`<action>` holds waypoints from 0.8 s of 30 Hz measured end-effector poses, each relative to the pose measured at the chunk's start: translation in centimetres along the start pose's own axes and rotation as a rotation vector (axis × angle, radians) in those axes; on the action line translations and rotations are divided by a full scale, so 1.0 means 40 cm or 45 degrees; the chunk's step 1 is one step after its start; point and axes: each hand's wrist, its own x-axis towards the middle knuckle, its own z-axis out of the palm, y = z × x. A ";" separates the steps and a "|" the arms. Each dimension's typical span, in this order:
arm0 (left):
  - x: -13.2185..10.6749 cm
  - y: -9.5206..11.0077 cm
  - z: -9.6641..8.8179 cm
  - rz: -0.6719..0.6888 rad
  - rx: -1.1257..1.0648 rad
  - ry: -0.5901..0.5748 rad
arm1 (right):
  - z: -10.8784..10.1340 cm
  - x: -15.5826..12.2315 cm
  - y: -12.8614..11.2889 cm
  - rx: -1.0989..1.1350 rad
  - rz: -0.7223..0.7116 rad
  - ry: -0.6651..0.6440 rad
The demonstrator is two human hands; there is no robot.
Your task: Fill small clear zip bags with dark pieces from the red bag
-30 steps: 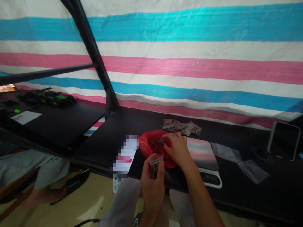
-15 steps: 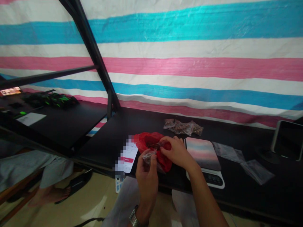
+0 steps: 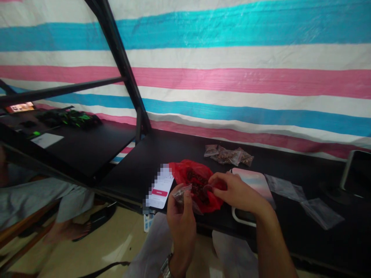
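Note:
My left hand point(image 3: 182, 216) is closed round a small clear zip bag point(image 3: 180, 195), its mouth up between thumb and fingers. Right beside it an opened red plastic bag point(image 3: 185, 166) lies on the table, with dark brown, grain-like pieces point(image 3: 198, 181) inside. Over the right side of that red bag, my right hand point(image 3: 232, 189) pinches a small, pale, round-ended thing point(image 3: 208, 188), too blurred to name, just above the brown pieces. Behind the bag lie several filled zip bags point(image 3: 230, 155).
A white kitchen scale point(image 3: 255, 177) stands under and behind my right forearm. Flat clear zip bags point(image 3: 321, 214) lie to its right, near a dark-screened device on a stand point(image 3: 358, 173). A phone point(image 3: 160, 193) lies left of the red bag. Another person's leg point(image 3: 68, 204) shows at lower left.
My right hand has drawn back rightward from the small zip bag to the right side of the red bag, uncovering the brown pieces. My left hand keeps its hold. The view has shifted slightly.

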 end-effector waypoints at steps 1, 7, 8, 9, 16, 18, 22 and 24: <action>-0.003 0.001 -0.001 0.009 0.009 0.009 | 0.001 -0.002 -0.004 -0.065 0.028 0.035; -0.022 -0.001 -0.002 -0.023 0.022 -0.034 | 0.049 0.029 -0.058 -0.293 0.056 0.201; -0.023 -0.002 -0.001 -0.037 0.013 -0.047 | 0.057 0.036 -0.067 -0.335 0.074 0.222; -0.022 -0.002 -0.001 -0.049 0.003 -0.058 | 0.065 0.042 -0.075 -0.367 0.089 0.233; 0.009 -0.015 0.005 -0.059 -0.059 -0.102 | 0.072 0.040 -0.065 -0.220 -0.060 0.131; 0.026 -0.020 0.005 -0.003 -0.068 -0.104 | 0.068 0.033 -0.056 -0.157 -0.078 0.100; 0.047 -0.014 -0.004 0.064 -0.070 -0.066 | 0.069 0.030 -0.050 -0.192 -0.006 0.147; 0.041 -0.002 -0.011 0.003 -0.071 -0.030 | 0.072 0.032 -0.052 -0.259 0.036 0.204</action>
